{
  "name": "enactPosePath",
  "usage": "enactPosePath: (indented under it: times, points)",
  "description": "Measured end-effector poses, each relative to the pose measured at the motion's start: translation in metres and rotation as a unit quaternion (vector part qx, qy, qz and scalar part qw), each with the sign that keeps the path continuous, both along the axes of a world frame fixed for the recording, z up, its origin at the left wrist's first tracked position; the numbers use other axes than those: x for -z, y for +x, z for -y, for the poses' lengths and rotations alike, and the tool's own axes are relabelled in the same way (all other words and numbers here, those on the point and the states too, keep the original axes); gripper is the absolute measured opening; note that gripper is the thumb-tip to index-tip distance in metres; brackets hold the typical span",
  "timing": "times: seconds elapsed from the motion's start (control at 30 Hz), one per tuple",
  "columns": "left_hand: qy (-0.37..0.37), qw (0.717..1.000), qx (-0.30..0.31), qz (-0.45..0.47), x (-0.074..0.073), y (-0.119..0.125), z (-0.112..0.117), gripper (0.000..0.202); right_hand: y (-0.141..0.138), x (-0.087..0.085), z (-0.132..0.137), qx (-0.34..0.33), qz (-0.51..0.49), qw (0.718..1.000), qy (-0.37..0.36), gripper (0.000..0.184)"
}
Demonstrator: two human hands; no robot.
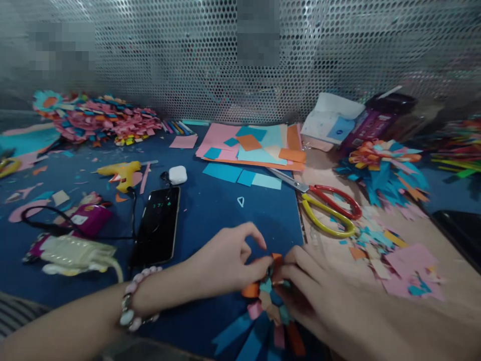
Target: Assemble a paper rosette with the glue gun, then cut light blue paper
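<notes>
At the table's front edge, a flower-like paper ornament [266,298] of folded orange, teal, tan and pink pieces sits between my hands, with long blue paper strips [235,333] trailing below. My left hand [229,255], wearing a bead bracelet, presses its thumb on the ornament's top; the index finger arches above. My right hand [315,283] has curled fingers closed on the upper right side of the ornament, hiding part of it. Large scissors [326,208] with red and yellow handles lie beyond my right hand.
Coloured paper sheets [220,138] lie at the back. To the left are a phone [157,228], a yellow glue gun [122,173], a white earbud case [178,175] and a power strip [75,253]. Paper scraps [411,268] and another paper flower [391,170] are at right.
</notes>
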State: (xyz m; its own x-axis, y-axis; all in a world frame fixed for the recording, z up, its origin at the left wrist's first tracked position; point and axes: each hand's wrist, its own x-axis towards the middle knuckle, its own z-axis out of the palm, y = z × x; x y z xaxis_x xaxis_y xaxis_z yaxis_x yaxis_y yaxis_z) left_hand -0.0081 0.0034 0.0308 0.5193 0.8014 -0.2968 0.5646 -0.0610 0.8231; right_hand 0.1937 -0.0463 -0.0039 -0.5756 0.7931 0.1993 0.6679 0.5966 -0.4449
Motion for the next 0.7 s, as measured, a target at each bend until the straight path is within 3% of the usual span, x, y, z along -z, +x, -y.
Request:
enactPosePath:
  times: [0.13, 0.4, 0.5, 0.6, 0.7]
  points:
    - [0.084, 0.993, -0.076, 0.028, -0.014, -0.013, -0.013, 0.021, -0.002, -0.005, -0.015, -0.011, -0.011, 1.000, -0.007, 0.009]
    - [0.173, 0.976, -0.116, -0.061, -0.021, -0.037, -0.040, 0.026, -0.009, -0.016, -0.034, -0.021, 0.031, 0.999, -0.020, 0.012]
    - [0.165, 0.980, -0.088, -0.071, -0.020, -0.036, -0.039, 0.027, -0.005, -0.017, -0.028, -0.009, 0.016, 0.999, -0.032, 0.012]
    - [0.144, 0.987, -0.013, -0.066, -0.016, -0.030, -0.034, 0.025, 0.000, -0.016, -0.017, 0.003, 0.003, 1.000, -0.026, 0.009]
    - [0.132, 0.988, 0.048, -0.060, -0.011, -0.020, -0.028, 0.024, 0.004, -0.009, -0.007, -0.011, 0.007, 0.999, 0.048, 0.016]
